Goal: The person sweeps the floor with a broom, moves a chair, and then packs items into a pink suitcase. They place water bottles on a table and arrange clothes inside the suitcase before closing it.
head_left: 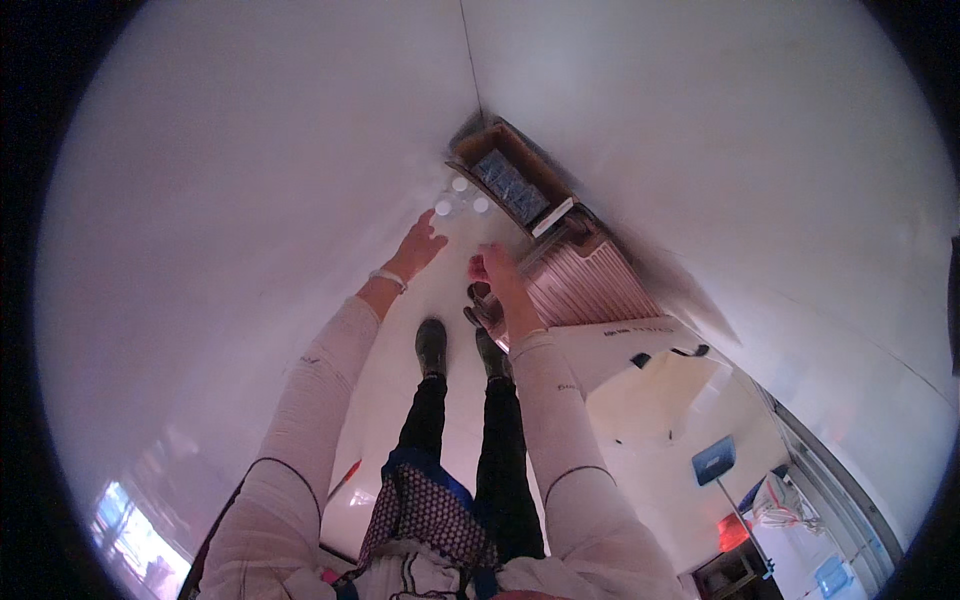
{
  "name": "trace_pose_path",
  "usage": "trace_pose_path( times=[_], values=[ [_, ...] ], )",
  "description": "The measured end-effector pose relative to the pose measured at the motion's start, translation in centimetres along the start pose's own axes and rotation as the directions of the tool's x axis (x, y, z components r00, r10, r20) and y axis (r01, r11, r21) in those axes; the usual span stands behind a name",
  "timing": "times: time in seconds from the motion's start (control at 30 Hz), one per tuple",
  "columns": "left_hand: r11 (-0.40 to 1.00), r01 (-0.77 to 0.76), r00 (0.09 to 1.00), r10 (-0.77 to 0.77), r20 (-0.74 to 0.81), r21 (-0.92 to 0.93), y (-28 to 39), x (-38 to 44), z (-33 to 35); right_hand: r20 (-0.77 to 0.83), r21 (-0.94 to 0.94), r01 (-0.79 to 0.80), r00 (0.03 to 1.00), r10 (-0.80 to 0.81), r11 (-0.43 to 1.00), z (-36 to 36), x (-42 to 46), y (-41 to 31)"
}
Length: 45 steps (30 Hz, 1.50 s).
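Note:
My left hand (416,251) reaches down with its fingers apart and holds nothing. Its fingertips are close to a group of clear bottles seen from above, with a left white cap (443,208), a right white cap (481,205) and a far white cap (460,184); whether I touch the nearest one is unclear. Beside a pinkish finned radiator (592,289), my right hand (495,266) hangs with curled fingers, and its palm side is hidden. Right of the bottles, an open cardboard box (551,180) contains dark, plastic-wrapped packs (510,185).
White walls meet in the corner behind the box. My boots (431,345) stand on the pale floor. Lower right are a cream panel (652,397) with dark fittings, a blue long-handled dustpan (714,460), a red object (733,532), a white bag (784,501) and a metal door track (840,480).

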<state>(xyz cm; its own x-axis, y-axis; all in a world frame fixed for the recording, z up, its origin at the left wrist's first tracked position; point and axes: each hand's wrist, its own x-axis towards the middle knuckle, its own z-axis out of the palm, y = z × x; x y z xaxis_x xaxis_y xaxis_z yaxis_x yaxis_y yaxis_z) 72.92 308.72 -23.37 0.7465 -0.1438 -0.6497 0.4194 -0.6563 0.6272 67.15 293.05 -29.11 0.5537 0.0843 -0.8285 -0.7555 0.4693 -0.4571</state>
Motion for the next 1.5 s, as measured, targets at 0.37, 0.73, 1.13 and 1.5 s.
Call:
trace_pose_path(
  times=[0.37, 0.73, 1.13, 1.5],
  values=[
    [0.766, -0.413, 0.875, 0.484, -0.019, 0.492, -3.7, 15.0, 5.4, -0.143, 0.332, -0.082, 0.98, 0.136, 0.94, 0.8, 12.1, 0.1],
    [0.531, -0.194, 0.917, 0.396, -0.039, 0.825, -3.3, 13.0, 6.9, 0.18, 0.917, -0.264, 0.943, 0.28, 0.299, 2.8, 13.3, 4.3],
    [0.973, 0.098, 0.922, -0.168, -0.349, -0.21, -6.9, 11.1, 7.4, 0.06, 0.854, -0.122, 0.989, 0.137, 0.505, 2.5, 11.5, 6.6],
    [0.681, -0.141, 0.985, 0.024, -0.17, -0.719, -6.9, 10.9, 8.6, -0.084, 0.709, -0.063, 0.981, 0.172, 0.703, 1.4, 10.2, 6.7]
  ],
)
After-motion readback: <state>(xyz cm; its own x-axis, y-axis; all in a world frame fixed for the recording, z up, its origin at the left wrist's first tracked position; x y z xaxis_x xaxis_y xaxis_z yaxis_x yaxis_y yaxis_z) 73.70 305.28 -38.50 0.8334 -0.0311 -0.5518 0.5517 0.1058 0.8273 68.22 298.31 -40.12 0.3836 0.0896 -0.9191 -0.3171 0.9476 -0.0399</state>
